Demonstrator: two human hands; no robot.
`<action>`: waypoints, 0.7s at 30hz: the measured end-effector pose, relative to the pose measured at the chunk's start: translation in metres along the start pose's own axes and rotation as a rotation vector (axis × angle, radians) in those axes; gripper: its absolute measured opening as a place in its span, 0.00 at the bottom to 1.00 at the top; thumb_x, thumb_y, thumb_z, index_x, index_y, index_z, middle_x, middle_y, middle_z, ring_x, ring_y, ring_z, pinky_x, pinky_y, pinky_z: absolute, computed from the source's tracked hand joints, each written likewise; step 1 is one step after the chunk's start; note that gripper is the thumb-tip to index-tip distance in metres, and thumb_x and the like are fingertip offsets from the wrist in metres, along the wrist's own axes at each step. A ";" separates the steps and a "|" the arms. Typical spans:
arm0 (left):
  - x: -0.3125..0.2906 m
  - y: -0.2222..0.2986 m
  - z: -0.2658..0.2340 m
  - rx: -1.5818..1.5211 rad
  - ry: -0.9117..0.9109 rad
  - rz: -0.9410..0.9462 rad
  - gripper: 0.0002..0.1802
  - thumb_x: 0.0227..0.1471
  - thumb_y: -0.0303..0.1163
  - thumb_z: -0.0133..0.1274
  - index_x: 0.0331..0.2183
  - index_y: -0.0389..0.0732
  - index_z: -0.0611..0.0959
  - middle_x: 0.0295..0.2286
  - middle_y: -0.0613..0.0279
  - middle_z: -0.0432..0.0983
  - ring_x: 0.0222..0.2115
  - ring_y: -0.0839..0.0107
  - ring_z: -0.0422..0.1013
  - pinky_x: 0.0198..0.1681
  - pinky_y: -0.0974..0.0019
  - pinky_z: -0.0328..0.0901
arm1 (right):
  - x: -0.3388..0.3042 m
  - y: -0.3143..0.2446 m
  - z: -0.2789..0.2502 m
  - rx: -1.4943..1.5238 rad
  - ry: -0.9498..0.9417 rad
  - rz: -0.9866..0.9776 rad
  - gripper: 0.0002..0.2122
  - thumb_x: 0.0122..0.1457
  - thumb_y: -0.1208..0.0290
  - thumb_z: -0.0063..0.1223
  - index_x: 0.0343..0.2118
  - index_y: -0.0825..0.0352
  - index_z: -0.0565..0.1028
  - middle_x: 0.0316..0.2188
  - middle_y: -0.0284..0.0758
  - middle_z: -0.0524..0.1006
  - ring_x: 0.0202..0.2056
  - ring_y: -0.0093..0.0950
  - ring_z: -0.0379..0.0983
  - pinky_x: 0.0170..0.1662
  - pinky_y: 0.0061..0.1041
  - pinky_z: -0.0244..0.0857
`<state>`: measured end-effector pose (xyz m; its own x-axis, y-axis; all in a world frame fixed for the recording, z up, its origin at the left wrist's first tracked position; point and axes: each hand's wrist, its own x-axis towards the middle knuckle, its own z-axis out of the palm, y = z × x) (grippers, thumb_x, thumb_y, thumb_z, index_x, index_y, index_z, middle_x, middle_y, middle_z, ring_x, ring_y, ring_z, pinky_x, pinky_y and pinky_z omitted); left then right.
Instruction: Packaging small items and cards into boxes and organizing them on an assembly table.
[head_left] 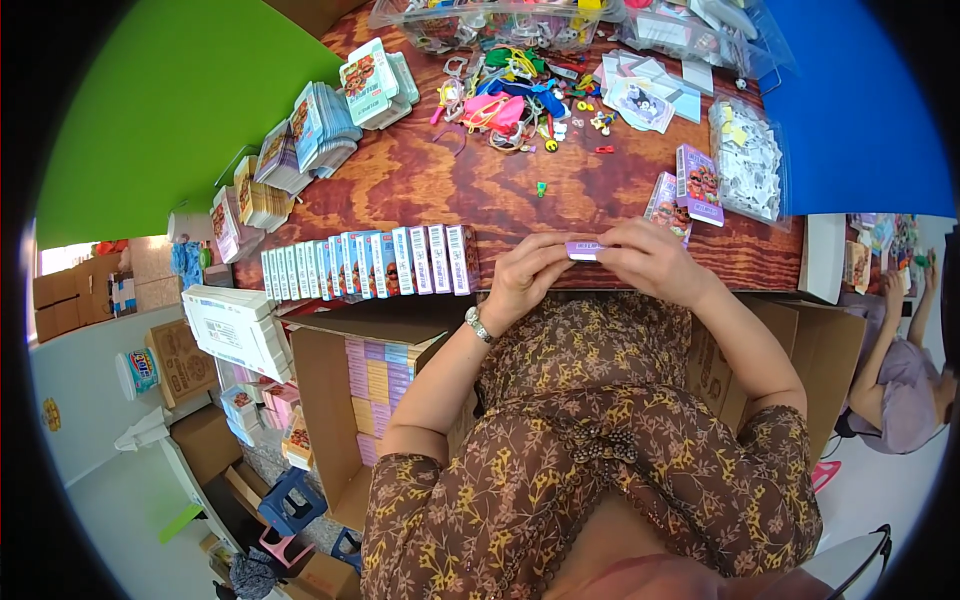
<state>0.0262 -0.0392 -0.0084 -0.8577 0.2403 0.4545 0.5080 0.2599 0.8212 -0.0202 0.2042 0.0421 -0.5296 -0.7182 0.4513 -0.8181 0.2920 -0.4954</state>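
At the table's front edge, a small purple box (583,251) is held between my two hands, its narrow printed side showing. My left hand (522,275), with a watch at the wrist, grips one end with thumb and fingers. Closed on the other end is my right hand (655,262), its fingers bent over the top. A row of upright small boxes (370,265), white, blue and purple, stands left of my left hand. Beyond my right hand lie a purple box (698,186) and a pink-purple box (661,200), partly overlapping. A tiny green piece (542,188) lies ahead.
A heap of small colourful trinkets (510,98) lies farther back, near loose cards (645,98). A bag of white pieces (748,165) is at the right. Stacks of flat cartons (322,125) line the left edge. Below, a cardboard box (325,400) holds packed boxes. Another person (890,385) sits far right.
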 end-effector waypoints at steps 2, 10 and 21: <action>-0.001 0.000 0.001 -0.005 0.010 -0.010 0.13 0.48 0.19 0.64 0.39 0.37 0.85 0.42 0.55 0.81 0.41 0.62 0.78 0.43 0.64 0.73 | 0.003 -0.001 -0.002 0.071 0.028 0.027 0.07 0.54 0.74 0.64 0.36 0.65 0.79 0.38 0.34 0.78 0.38 0.34 0.75 0.41 0.32 0.72; -0.002 -0.006 0.002 0.032 0.035 -0.019 0.11 0.47 0.20 0.64 0.36 0.38 0.84 0.40 0.54 0.81 0.40 0.60 0.79 0.41 0.63 0.74 | 0.011 -0.005 -0.002 0.146 0.001 0.194 0.08 0.53 0.75 0.65 0.37 0.65 0.80 0.36 0.34 0.77 0.38 0.34 0.74 0.41 0.33 0.67; -0.005 -0.008 0.004 -0.014 0.059 -0.100 0.15 0.47 0.23 0.67 0.38 0.36 0.81 0.39 0.54 0.82 0.38 0.61 0.80 0.40 0.64 0.74 | 0.018 -0.025 0.007 -0.064 -0.002 0.250 0.10 0.48 0.79 0.63 0.35 0.64 0.80 0.33 0.33 0.74 0.36 0.35 0.72 0.38 0.34 0.68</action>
<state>0.0268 -0.0390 -0.0185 -0.9074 0.1582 0.3894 0.4190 0.2664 0.8681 -0.0078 0.1790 0.0575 -0.7170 -0.6198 0.3189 -0.6742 0.5005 -0.5431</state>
